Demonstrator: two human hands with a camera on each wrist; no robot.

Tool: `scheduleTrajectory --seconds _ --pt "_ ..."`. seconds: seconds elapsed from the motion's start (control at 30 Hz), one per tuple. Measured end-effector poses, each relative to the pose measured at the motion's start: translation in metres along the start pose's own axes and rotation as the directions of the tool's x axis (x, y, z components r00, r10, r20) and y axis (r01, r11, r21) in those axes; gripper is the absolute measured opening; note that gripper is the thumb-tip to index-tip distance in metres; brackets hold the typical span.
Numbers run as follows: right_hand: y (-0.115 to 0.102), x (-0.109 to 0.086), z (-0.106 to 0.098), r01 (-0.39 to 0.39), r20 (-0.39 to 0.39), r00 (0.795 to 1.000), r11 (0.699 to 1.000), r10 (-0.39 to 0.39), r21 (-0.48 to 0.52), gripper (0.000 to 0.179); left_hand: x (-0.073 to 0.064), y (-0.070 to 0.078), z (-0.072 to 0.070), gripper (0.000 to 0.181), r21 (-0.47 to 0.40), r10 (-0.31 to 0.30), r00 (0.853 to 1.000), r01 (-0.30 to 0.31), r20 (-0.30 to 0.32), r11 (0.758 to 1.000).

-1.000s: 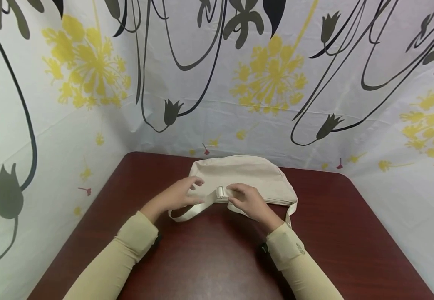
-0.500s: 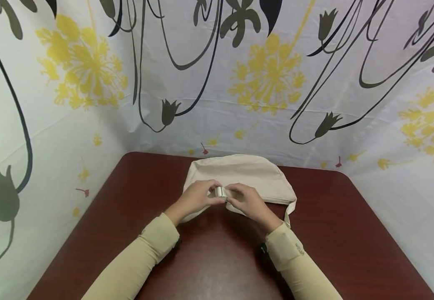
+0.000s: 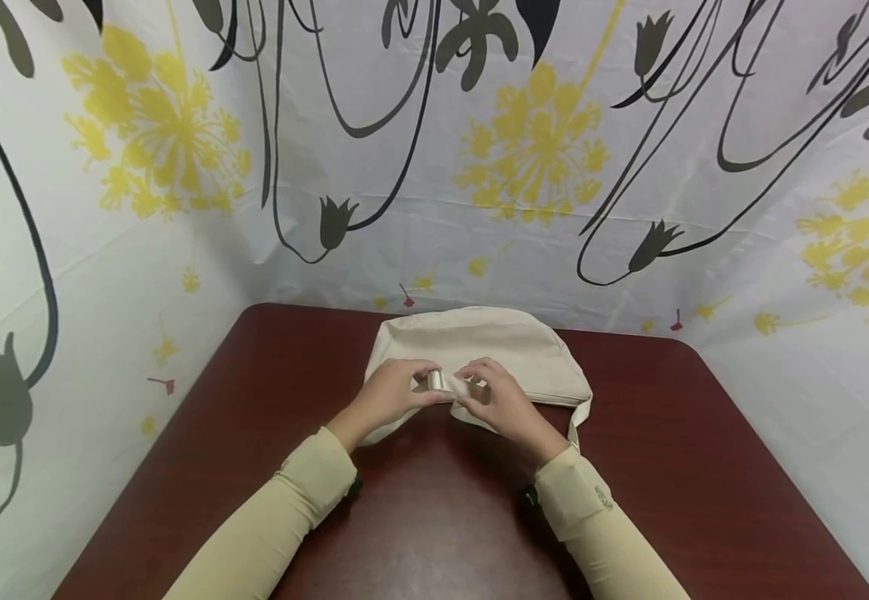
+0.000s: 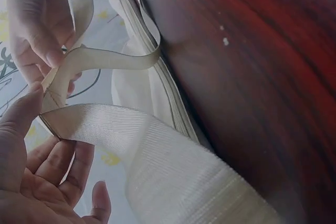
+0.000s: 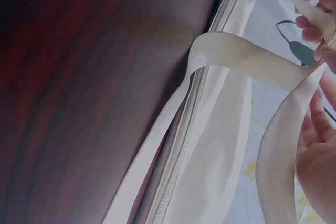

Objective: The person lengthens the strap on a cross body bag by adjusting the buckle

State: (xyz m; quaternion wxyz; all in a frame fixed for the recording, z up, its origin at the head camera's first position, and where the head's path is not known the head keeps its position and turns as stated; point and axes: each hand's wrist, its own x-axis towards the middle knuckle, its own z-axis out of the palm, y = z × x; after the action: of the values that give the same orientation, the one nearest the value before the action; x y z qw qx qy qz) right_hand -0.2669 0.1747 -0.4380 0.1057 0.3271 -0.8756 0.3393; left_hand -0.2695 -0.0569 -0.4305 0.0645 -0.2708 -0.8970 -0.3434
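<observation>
A cream fabric bag (image 3: 486, 337) lies at the back of the table, its zipper (image 5: 190, 124) along the near edge. My left hand (image 3: 387, 393) pinches the metal strap slider (image 3: 436, 381) of the bag's strap between thumb and fingers. Right beside it, my right hand (image 3: 507, 407) holds the strap, thumb below and fingers above, with a short stretch of webbing showing between its fingers. In the left wrist view, the wide strap (image 4: 173, 166) runs from the slider toward the camera. Another strap length (image 5: 247, 61) loops over the zipper edge in the right wrist view.
The dark red wooden table (image 3: 419, 517) extends in front of the bag and to both sides. White fabric (image 3: 374, 175) printed with yellow and grey flowers hangs behind and beside it. The strap's right end (image 3: 578, 421) hangs by the bag's right corner.
My left hand has come right and taken hold of the slider, from beside the strap a second ago. The right hand's upper fingers have lifted and spread a little, baring more strap.
</observation>
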Motion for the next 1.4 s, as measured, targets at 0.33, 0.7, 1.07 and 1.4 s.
scheduleTrajectory --seconds 0.33,0.7,1.07,1.4 --pt "0.001 0.0 -0.001 -0.003 -0.031 0.999 1.0 0.004 0.02 0.023 -0.003 -0.001 -0.003 0.046 -0.013 -0.011 1.0 0.011 -0.004 1.0" --pt "-0.004 -0.001 0.003 0.101 -0.047 0.994 0.994 -0.099 0.042 0.019 -0.005 -0.003 -0.003 0.049 -0.015 -0.029 0.999 0.029 0.028 0.999" --pt "-0.006 0.001 0.006 0.157 -0.039 0.987 0.988 -0.157 0.0 0.022 -0.007 -0.004 -0.004 0.05 -0.048 -0.053 0.998 0.055 0.047 0.997" --pt "-0.01 0.004 0.01 0.075 -0.048 0.996 0.997 -0.076 -0.028 0.023 -0.006 -0.002 -0.003 0.048 -0.032 -0.021 0.998 0.023 0.057 0.999"
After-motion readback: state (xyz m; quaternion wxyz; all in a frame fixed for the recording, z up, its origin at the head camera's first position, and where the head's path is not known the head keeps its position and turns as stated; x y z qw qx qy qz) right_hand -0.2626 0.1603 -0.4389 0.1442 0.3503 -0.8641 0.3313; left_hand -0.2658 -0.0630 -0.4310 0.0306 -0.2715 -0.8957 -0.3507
